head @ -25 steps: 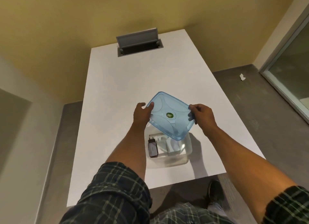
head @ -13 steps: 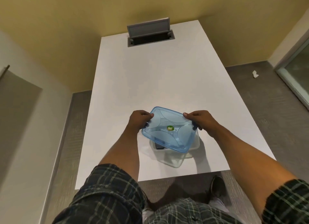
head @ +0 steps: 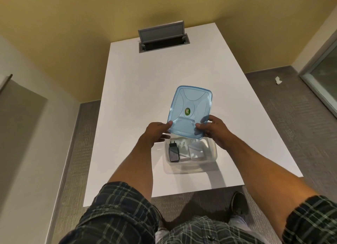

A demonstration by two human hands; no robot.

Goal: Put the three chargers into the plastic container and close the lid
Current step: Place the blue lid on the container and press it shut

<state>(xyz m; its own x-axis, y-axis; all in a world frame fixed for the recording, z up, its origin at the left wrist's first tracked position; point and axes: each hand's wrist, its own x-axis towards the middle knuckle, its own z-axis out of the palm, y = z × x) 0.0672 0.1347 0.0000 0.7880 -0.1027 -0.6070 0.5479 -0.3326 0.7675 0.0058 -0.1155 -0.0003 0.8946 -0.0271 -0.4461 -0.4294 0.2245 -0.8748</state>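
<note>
A translucent blue lid (head: pixel 190 109) with a green sticker is held in the air above the far edge of the clear plastic container (head: pixel 212 157). My left hand (head: pixel 157 132) grips its near left corner and my right hand (head: pixel 212 129) grips its near right corner. The lid points away from me, lengthwise. Inside the open container lie a black charger (head: pixel 173 151) at the left and two white chargers (head: pixel 191 152) beside it, prongs pointing away. The container stands on the white table (head: pixel 138 101) near its front edge.
An open grey cable hatch (head: pixel 163 36) sits at the table's far end by the yellow wall. Grey carpet surrounds the table, with a scrap of white paper (head: pixel 278 80) on the floor at the right. A glass door frame stands far right.
The lid was lowered over the container half a second ago; now it has been turned lengthwise and lifted off, so the chargers show again. Both hands shifted to its near corners.
</note>
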